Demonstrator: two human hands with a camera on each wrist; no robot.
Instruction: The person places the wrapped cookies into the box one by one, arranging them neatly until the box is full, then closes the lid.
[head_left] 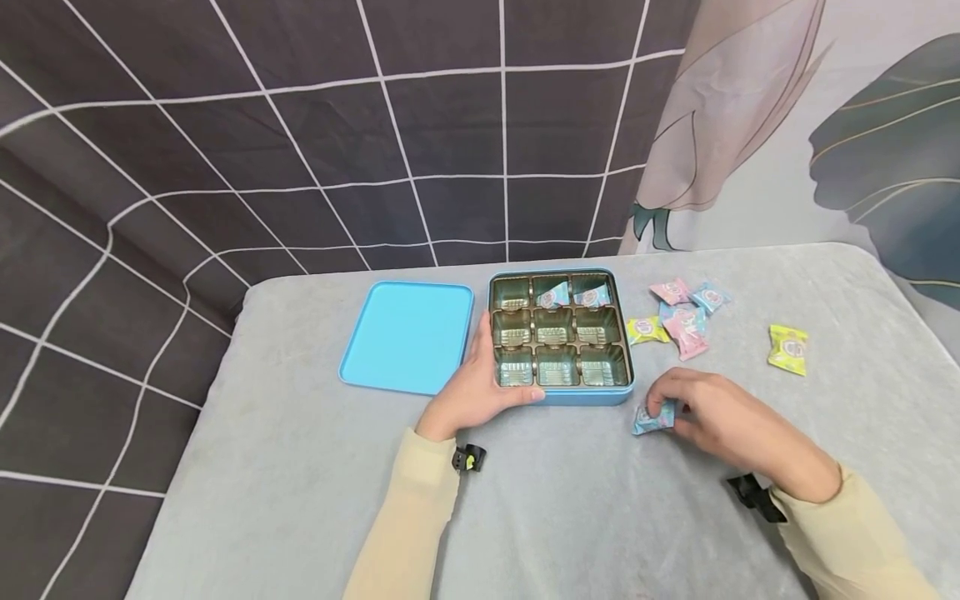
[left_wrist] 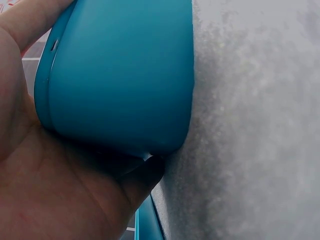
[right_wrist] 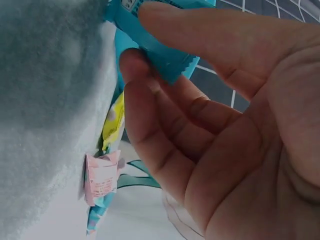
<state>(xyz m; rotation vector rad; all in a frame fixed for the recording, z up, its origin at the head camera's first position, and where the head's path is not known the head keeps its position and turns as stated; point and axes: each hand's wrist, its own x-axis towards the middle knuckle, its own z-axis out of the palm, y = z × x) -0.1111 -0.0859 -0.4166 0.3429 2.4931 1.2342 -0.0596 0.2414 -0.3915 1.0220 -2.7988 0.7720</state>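
Note:
A blue tin box (head_left: 557, 398) with a gold divided tray stands on the grey cloth. Two blue-wrapped candies, one of them this candy (head_left: 553, 296), lie in its back row, in the middle and right compartments. My left hand (head_left: 478, 387) grips the box at its front left corner, thumb along the front and fingers on the left side. Between thumb and fingers, my right hand (head_left: 708, 417) pinches a blue-wrapped candy (right_wrist: 165, 47) near the box's front right corner. In the right wrist view the candy's serrated end sticks out from under the thumb.
The blue lid (head_left: 408, 337) lies flat left of the box. Right of the box are several pink, blue and yellow candies, among them a pink candy (head_left: 686, 333). Farther right lies a yellow candy (head_left: 787, 349). A dark checked curtain (head_left: 450, 125) hangs behind.

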